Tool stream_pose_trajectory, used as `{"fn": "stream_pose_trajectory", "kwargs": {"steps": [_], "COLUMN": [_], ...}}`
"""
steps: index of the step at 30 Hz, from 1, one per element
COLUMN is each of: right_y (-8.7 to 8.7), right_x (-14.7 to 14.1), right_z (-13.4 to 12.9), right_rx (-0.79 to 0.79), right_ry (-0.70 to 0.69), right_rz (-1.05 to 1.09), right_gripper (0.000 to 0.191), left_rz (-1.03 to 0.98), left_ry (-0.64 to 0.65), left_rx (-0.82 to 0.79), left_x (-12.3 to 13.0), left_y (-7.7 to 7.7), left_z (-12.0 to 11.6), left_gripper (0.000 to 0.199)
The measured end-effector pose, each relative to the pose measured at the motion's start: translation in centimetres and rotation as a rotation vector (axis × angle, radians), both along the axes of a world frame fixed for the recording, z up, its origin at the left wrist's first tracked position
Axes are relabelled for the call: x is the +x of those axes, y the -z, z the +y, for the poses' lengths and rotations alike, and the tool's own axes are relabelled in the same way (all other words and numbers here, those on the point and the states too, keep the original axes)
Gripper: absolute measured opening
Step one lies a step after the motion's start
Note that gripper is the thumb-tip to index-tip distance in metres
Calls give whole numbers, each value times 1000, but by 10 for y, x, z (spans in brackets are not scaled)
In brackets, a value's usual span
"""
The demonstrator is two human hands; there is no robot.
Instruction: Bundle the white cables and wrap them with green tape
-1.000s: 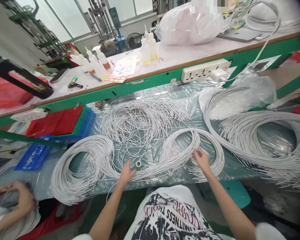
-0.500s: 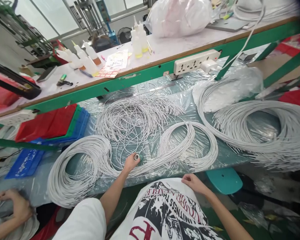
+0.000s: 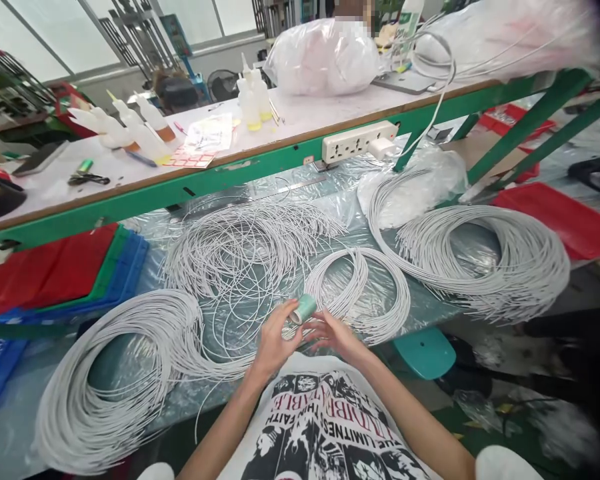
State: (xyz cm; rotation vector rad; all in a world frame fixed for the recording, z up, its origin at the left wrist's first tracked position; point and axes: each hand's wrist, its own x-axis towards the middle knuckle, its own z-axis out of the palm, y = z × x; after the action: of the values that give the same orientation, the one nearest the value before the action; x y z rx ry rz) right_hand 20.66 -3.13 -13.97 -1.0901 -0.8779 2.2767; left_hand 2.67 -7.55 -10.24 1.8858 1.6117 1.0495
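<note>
My left hand [image 3: 276,339] holds a small roll of green tape [image 3: 307,305] between thumb and fingers, its pale hollow core facing me. Close beside the roll is my right hand [image 3: 334,335], fingers spread apart; whether they touch the tape I cannot tell. Both hands are in front of my shirt, over the bench's near edge. A bundle of thin grey-white cables [image 3: 220,369] passes by my left wrist. It runs from a big coil [image 3: 73,373] at the left. Past the hands lie a smaller coil [image 3: 397,280] and a loose tangle of cables [image 3: 230,247].
Another large coil [image 3: 525,250] lies at the right, near a red tray [image 3: 565,220]. A green-edged shelf [image 3: 260,150] with a power strip [image 3: 353,143] and squeeze bottles [image 3: 253,100] crosses behind. Stacked trays [image 3: 87,273] stand left; a teal stool [image 3: 425,353] is below right.
My left hand has lifted the tape roll away from the cable bundle and turned it. My right hand has come up from my shirt to beside the roll. The view has shifted right.
</note>
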Motion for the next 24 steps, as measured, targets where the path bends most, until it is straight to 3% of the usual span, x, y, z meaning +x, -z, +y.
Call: {"fn": "stream_pose_trajectory", "kwargs": {"steps": [2, 5, 8, 11, 14, 16, 19, 21, 24], "right_y": [-29, -59, -76, -88, -94, -92, -84, -79, -78], "right_x": [-8, -4, 5, 7, 6, 7, 10, 10, 8], "right_z": [1, 0, -5, -12, -18, -21, -21, -19, -16], "right_rx": [-68, 18, 103, 113, 95, 141, 335, 432, 440], "right_ry": [122, 253, 263, 263, 227, 191, 146, 108, 41], "right_rz": [183, 279, 316, 291, 289, 245, 78, 22, 94], "right_gripper": [52, 46, 51, 58, 59, 58, 58, 60, 60], "left_rz": [17, -100, -203, -168, -209, -368, -701, -875, -1073], "left_ry": [88, 103, 61, 93, 41, -45, -127, -107, -40], "left_rx": [13, -72, -145, -137, -152, -262, -465, -551, -660], "left_x": [12, 19, 20, 22, 23, 21, 16, 14, 18], "left_y": [-21, -46, -63, -70, -67, -64, -60, -60, -64], "left_z": [-2, -5, -5, 1, 9, 13, 15, 14, 10], "left_gripper": [50, 56, 61, 54, 47, 46, 52, 52, 46]}}
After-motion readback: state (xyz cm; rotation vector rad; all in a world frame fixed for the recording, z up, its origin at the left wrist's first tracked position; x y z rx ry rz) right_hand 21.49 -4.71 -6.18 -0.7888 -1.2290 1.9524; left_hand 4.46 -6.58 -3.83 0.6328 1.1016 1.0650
